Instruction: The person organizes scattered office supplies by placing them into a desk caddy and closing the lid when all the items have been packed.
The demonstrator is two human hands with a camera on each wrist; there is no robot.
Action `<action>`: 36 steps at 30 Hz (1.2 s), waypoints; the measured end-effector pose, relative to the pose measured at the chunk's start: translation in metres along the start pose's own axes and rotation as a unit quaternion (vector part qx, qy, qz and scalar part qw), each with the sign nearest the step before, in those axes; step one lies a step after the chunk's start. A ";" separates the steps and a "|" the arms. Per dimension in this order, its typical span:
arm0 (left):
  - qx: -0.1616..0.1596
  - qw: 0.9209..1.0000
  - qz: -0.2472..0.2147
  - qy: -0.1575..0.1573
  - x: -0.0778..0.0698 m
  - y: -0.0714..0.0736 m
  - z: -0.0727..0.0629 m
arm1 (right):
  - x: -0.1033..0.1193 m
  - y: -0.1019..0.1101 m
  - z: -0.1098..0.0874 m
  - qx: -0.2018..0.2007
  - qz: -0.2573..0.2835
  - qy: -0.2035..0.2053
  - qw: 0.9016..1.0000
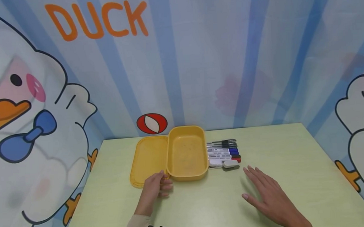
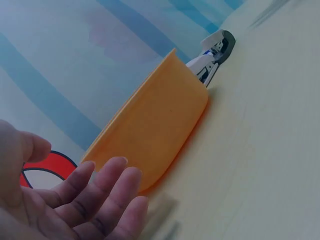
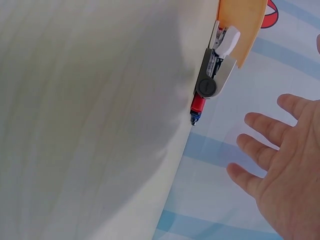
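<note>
A yellow rectangular box (image 1: 187, 153) stands uncovered at the back of the table, its flat yellow lid (image 1: 149, 159) lying along its left side. By the near corner where box and lid meet is my left hand (image 1: 157, 188), its fingers loosely bent and nothing held; the left wrist view shows the box's outer wall (image 2: 155, 120) beyond the fingertips. To the right of the box lies a white and grey stapler (image 1: 224, 163), in front of several markers (image 1: 222, 154) and black pens (image 1: 223, 143). My right hand (image 1: 270, 197) hovers right of the stapler, fingers straight and thumb apart.
Box, lid and stationery sit together toward the back edge of the pale table (image 1: 209, 209). Behind them hangs a blue striped curtain (image 1: 195, 59) with duck drawings, and more of it closes off both sides.
</note>
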State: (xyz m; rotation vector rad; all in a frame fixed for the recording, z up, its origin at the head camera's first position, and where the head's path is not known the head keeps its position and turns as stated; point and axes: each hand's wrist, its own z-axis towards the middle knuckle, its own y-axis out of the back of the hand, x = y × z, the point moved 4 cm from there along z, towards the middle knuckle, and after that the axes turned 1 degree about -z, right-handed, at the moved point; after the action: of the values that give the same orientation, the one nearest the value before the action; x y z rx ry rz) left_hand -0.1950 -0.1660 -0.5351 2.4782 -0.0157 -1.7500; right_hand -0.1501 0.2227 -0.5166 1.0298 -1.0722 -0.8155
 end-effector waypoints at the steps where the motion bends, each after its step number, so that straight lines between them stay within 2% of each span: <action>1: 0.000 1.000 -0.003 0.003 0.000 0.000 0.001 | 0.000 0.000 0.000 -0.002 0.000 0.002 1.000; 9: -0.002 1.000 -0.017 0.013 0.000 -0.004 0.008 | 0.000 0.000 0.000 -0.005 0.008 0.009 1.000; 23: -0.009 1.000 -0.011 0.028 0.004 -0.009 0.016 | -0.002 -0.001 0.002 0.000 0.016 0.010 1.000; 30: -0.009 1.000 -0.007 0.021 0.004 -0.013 0.016 | -0.004 0.002 0.007 0.022 0.071 -0.018 0.997; 36: -0.003 1.000 -0.013 0.019 0.004 -0.016 0.018 | -0.006 0.003 0.010 0.045 0.090 -0.045 0.994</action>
State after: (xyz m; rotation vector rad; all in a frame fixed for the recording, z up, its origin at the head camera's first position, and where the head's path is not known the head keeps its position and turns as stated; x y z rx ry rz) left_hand -0.2116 -0.1514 -0.5461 2.5168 0.0248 -1.7105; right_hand -0.1609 0.2265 -0.5140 0.9629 -1.2690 -0.6783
